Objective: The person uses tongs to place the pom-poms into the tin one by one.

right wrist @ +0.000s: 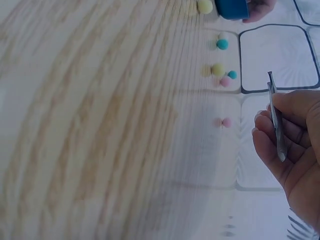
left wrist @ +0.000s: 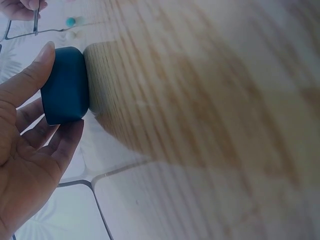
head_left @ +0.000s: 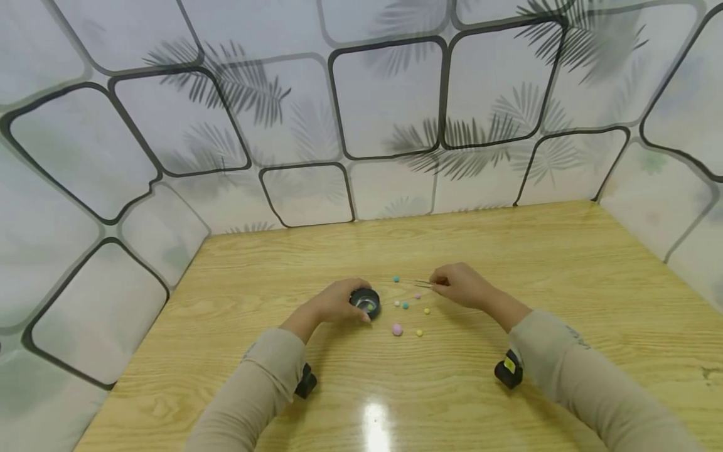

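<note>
A small dark round bowl [left wrist: 67,85] sits at the middle of the table, with my left hand [head_left: 334,302] gripping it, thumb and fingers around its side. Inside it lies a yellow-green ball [head_left: 369,307]. My right hand [head_left: 465,287] pinches metal tweezers [right wrist: 276,120] between thumb and fingers. Their tips point left, apart from each other, with nothing between them. Left of the tips lies a blue ball [head_left: 396,279]. Just below the tips is a small pink ball [head_left: 418,296].
Between the hands, several more balls lie loose: a white one [head_left: 397,304], a second blue one [head_left: 405,306], two yellow ones [head_left: 427,311] and a larger pink one [head_left: 397,329]. Patterned cloth [head_left: 390,100] walls the wooden table [head_left: 271,263] at the back and sides.
</note>
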### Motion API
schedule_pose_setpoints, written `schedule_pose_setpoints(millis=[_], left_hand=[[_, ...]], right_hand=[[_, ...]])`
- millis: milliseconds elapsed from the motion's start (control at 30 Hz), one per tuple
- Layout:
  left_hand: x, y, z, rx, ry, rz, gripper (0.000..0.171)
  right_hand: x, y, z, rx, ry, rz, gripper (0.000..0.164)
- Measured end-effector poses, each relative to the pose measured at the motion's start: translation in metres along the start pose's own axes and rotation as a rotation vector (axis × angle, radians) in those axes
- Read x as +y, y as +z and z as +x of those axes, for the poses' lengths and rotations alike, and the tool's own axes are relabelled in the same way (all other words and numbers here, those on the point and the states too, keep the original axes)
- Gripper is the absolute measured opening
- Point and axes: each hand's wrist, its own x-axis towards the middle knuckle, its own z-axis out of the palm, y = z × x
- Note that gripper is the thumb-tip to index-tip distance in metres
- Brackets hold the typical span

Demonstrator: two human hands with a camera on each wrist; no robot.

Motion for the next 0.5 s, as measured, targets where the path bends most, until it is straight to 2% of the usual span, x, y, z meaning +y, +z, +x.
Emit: schedule_pose_setpoints(millis=[200, 500], left_hand=[[0.000, -0.001, 0.000, 0.000, -0.008, -0.001, 0.061], [0.001, -0.002, 0.000, -0.007, -0.020, -0.014, 0.061]], right_hand=[[0.008, -0.002, -0.003, 0.017, 0.012, -0.013, 0.007], [0.017, -0.003, -0.006, -0.005, 0.069, -0.016, 0.008]])
